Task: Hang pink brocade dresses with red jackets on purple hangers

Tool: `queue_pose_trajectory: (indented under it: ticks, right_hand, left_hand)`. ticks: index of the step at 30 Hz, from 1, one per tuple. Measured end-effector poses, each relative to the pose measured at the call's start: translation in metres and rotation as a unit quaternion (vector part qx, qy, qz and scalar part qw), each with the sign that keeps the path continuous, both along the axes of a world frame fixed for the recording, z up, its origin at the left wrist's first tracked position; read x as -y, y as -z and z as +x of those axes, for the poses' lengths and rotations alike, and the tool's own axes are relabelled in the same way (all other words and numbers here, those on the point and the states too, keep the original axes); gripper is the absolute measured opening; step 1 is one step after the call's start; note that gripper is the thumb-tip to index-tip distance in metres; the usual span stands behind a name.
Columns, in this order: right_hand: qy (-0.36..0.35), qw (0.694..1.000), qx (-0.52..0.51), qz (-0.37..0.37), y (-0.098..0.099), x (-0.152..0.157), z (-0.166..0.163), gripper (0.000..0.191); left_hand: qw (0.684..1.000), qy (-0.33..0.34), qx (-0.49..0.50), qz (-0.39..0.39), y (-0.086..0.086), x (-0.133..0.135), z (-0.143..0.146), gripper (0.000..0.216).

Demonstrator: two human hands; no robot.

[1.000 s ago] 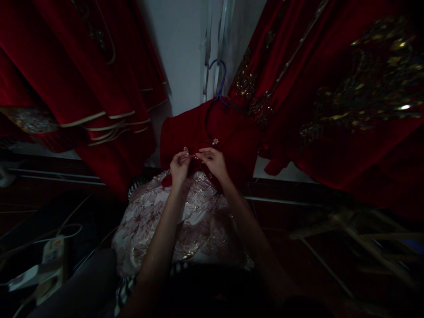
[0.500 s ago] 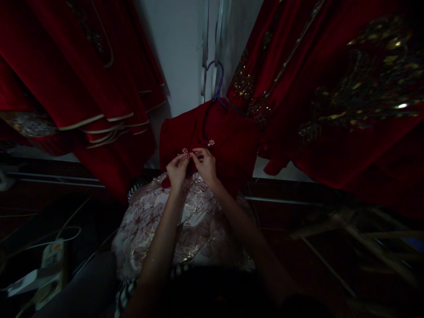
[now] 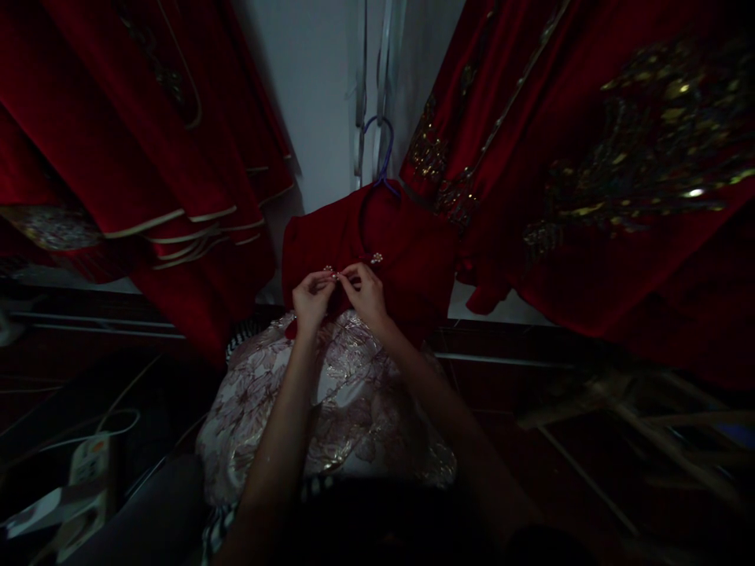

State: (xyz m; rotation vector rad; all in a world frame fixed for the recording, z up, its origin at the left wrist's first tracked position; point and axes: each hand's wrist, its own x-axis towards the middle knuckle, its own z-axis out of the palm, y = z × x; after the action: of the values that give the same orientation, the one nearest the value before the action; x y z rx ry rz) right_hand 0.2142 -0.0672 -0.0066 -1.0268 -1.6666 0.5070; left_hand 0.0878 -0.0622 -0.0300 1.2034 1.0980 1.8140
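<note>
A red garment point(image 3: 425, 263) hangs on a purple hanger point(image 3: 386, 149) and drapes down over a pale floral fabric point(image 3: 348, 365) with shiny threads on my lap. One flower-shaped beaded ornament point(image 3: 376, 258) shows on its front; another point(image 3: 328, 269) is partly covered by my fingers. My left hand point(image 3: 312, 300) pinches a small pale fastener point(image 3: 336, 276) at the garment's front, thumb against forefinger. From the other side my right hand point(image 3: 364, 296) pinches at the same spot, its fingertips almost touching the left ones. The fastener's exact shape is too small and dark to tell.
Long red garments with pale trim point(image 3: 194, 189) hang at left, and sequined red ones point(image 3: 590, 259) at right. Metal rails point(image 3: 382, 71) run up the white wall. A power strip point(image 3: 91, 472) with cables lies at lower left; a wooden frame point(image 3: 649, 424) stands at lower right.
Both hands stay pinched together at the garment's front. The left fingers have shifted slightly and now cover more of the left beaded ornament. The view has moved a little.
</note>
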Motion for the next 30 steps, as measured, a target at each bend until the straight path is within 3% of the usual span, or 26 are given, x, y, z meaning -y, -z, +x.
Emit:
queue_pose_trajectory:
  ticks: [7,13,19,22,25,30]
  right_hand:
    - [-0.116,0.988,-0.025,-0.097,0.005,0.031,0.024,0.024]
    - [-0.099,0.986,0.031,-0.132,0.017,0.061,0.057,0.022]
    - [-0.044,0.991,0.05,-0.116,0.016,0.054,0.079,0.022]
    - [-0.054,0.99,0.059,-0.117,0.017,0.054,0.078,0.02]
    - [-0.07,0.989,0.062,-0.117,0.016,0.057,0.074,0.019]
    - [-0.062,0.99,0.058,-0.115,0.009,0.058,0.079,0.021]
  left_hand:
    - [0.996,0.078,0.004,-0.041,0.014,0.001,-0.009,0.032]
    - [0.999,-0.01,-0.038,-0.007,0.021,0.011,-0.015,0.027]
    - [0.987,0.05,-0.128,-0.085,0.028,0.018,-0.031,0.03]
    - [0.989,0.02,-0.135,-0.047,0.023,0.022,-0.025,0.037]
    - [0.993,-0.032,-0.112,0.0,0.015,0.024,-0.012,0.029]
    - [0.991,-0.065,-0.108,-0.048,0.01,0.015,0.005,0.028]
